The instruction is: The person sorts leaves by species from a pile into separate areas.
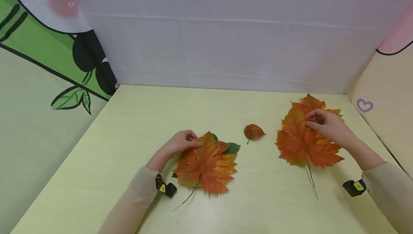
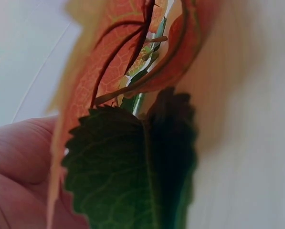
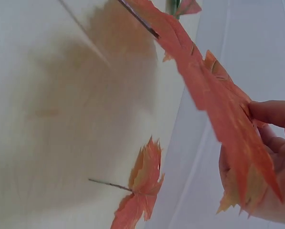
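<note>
My left hand (image 1: 179, 142) pinches the upper left edge of an orange maple leaf (image 1: 208, 166) with a thin dark stem. Beneath it, green toothed leaves (image 1: 233, 148) and a small reddish leaf (image 1: 223, 147) peek out; the left wrist view shows a green leaf (image 2: 118, 167) close up. On the right, my right hand (image 1: 333, 126) holds another orange maple leaf (image 1: 293, 137) between thumb and fingers, raised off the table with its shadow below. Behind that one lies a further maple leaf (image 3: 144, 186), partly covered in the head view.
A small red-brown leaf (image 1: 253, 132) with green edges lies on the pale table (image 1: 155, 112) between the two groups. A white cloth backdrop (image 1: 226, 55) rises at the table's far edge. Printed panels (image 1: 42, 94) flank both sides.
</note>
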A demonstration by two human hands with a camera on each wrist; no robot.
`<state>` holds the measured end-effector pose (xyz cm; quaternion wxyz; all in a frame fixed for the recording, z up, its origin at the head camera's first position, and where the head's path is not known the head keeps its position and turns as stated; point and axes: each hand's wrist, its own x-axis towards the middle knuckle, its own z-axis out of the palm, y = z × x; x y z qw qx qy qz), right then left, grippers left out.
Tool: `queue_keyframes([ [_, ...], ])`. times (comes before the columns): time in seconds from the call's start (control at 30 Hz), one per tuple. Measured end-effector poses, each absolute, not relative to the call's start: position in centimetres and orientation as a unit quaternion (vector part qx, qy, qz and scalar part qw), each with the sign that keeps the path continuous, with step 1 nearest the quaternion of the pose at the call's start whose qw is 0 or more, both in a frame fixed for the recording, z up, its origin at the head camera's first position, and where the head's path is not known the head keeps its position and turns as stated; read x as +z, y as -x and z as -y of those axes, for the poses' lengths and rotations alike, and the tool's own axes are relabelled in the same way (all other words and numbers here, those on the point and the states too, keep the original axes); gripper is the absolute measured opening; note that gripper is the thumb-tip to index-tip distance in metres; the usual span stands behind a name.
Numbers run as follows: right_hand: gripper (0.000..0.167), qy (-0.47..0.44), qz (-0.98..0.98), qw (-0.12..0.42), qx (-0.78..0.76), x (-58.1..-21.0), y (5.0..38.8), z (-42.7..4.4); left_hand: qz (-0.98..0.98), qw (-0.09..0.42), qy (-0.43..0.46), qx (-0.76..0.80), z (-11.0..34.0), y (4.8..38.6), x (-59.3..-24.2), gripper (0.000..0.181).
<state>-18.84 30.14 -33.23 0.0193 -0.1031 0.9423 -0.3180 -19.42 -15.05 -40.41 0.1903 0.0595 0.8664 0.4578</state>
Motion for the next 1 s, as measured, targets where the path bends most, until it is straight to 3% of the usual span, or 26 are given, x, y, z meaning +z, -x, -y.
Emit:
queue_keyframes([
  [0.53,0.031,0.070,-0.954,-0.025,-0.289,-33.8,23.1,-30.9,-0.867,0.189,-0.057,0.458,15.1,19.5,-40.6,0.026],
  [1.0,0.029,0.040,-0.948,-0.015,-0.317,-34.5,27.2,-28.8,-0.867,0.188,-0.054,0.459,15.0,19.6,-40.6,0.025],
])
